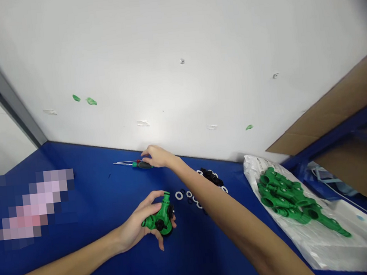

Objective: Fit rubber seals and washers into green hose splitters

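Observation:
My left hand [145,216] is closed around a green two-way hose splitter [160,217] with black knobs, held over the blue table. At the back of the table, near the white wall, my right hand [154,155] has its fingers bent over the handle of a screwdriver [138,161] with a red collar, most of that handle being hidden. Beside it lies a second screwdriver [140,164] with a green and black handle, its shaft pointing left. White sealing rings [179,195] and black rings [190,201] lie scattered right of the splitter, partly behind my right forearm.
A pile of green hose fittings [283,195] lies on a white plastic bag [310,237] at the right. Beyond stand a white box [363,224] and cardboard [329,102]. The white wall [172,91] closes off the blue table [87,185] behind. A blurred patch covers the left side.

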The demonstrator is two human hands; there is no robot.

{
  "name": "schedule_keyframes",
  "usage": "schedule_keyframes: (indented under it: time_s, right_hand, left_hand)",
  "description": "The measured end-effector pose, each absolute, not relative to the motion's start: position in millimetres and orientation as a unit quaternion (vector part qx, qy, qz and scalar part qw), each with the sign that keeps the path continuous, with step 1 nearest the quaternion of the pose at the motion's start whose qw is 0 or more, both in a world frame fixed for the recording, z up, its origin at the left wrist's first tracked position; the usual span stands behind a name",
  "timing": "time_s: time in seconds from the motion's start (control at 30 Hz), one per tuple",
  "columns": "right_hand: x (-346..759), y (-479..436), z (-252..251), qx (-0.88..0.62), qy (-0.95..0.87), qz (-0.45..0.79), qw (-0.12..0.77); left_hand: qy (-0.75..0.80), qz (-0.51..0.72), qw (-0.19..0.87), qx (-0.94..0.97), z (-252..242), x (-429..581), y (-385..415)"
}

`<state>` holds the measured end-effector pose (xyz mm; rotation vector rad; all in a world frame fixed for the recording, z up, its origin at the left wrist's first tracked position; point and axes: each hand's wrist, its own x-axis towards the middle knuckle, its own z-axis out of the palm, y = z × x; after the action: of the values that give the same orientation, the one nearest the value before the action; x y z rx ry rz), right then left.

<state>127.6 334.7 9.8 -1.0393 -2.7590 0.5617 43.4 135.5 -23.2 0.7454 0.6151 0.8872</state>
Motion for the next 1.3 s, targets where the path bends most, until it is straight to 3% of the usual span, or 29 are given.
schedule_keyframes:
  time_s: [0.23,0.63,0.73,0.9,1.2,1.3]
  right_hand:
    - [125,346,5,-0.339,-0.911,0.23,-0.038]
    - [118,346,12,-0.395,-0.874,0.274,-0.071]
    - [117,341,8,-0.416,-0.865,0.28,-0.016]
    - [142,328,18,-0.445,-0.825,0.306,0.166]
    - [289,225,47,-0.409,-0.674,0.399,0.468]
    - [305,188,32,-0.411,-0.648,0.401,0.5]
  left_hand:
    - [0.28,0.406,0.8,0.343,-25,42,136]
    - [0.282,0.412,0.8,0.333,-26,41,137]
    - [0.28,0.417,0.804,0.317,-25,40,138]
    - [0.289,0.415,0.804,0.313,-21,40,139]
    - [0.293,0.426,0.807,0.285,-17,39,140]
    - [0.299,0.439,0.799,0.28,-16,40,139]
